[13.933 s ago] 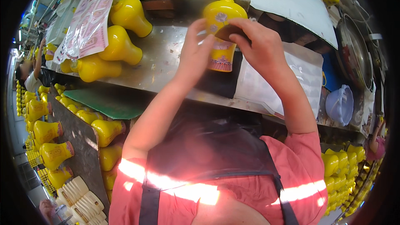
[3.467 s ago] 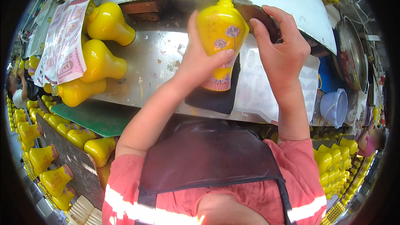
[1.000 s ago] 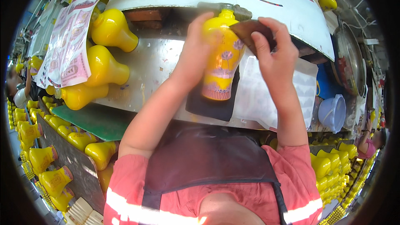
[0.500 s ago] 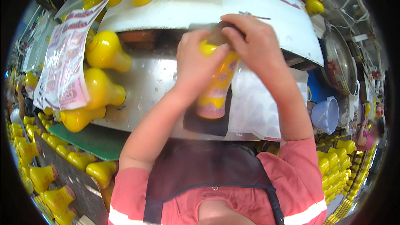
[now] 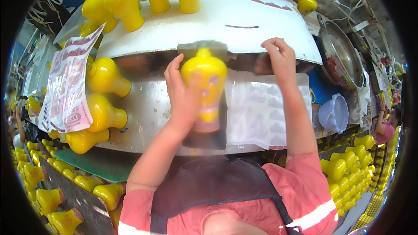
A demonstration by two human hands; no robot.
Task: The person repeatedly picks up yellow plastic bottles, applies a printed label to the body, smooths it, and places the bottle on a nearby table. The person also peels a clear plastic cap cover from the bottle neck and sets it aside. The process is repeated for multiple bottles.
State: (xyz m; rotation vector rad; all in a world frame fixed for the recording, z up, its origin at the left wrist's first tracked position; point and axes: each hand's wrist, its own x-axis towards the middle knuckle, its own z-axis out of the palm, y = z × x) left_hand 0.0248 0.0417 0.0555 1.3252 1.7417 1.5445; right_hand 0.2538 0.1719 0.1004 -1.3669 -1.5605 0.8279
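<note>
A glossy yellow bottle (image 5: 204, 67) with a narrow neck and pink-purple decals lies on a dark pad (image 5: 204, 142), its neck pointing away from me. My left hand (image 5: 182, 98) is wrapped along its left side, the thumb blurred over the bottle. Off to the right and apart from the bottle, my right hand (image 5: 281, 58) is closed, fingers bent. A blurred brown piece (image 5: 263, 64) shows at its fingertips; its kind is unclear. To the right of the bottle lies a decal sheet (image 5: 257, 113) with pale shapes. A thin dark strip (image 5: 242, 26) rests on the white board.
Several yellow bottles (image 5: 124, 6) stand on the white board (image 5: 200, 30) at the back. Others (image 5: 104, 113) lie at the left beside a pink printed sheet (image 5: 72, 100). A pale blue bucket (image 5: 333, 114) and a large round pan (image 5: 342, 54) are at the right. Rows of bottles (image 5: 344, 169) flank me.
My right hand has left the bottle's neck and moved right. The bottle has turned upright in the picture, lying flatter on the pad. The view has shifted, uncovering the dark strip.
</note>
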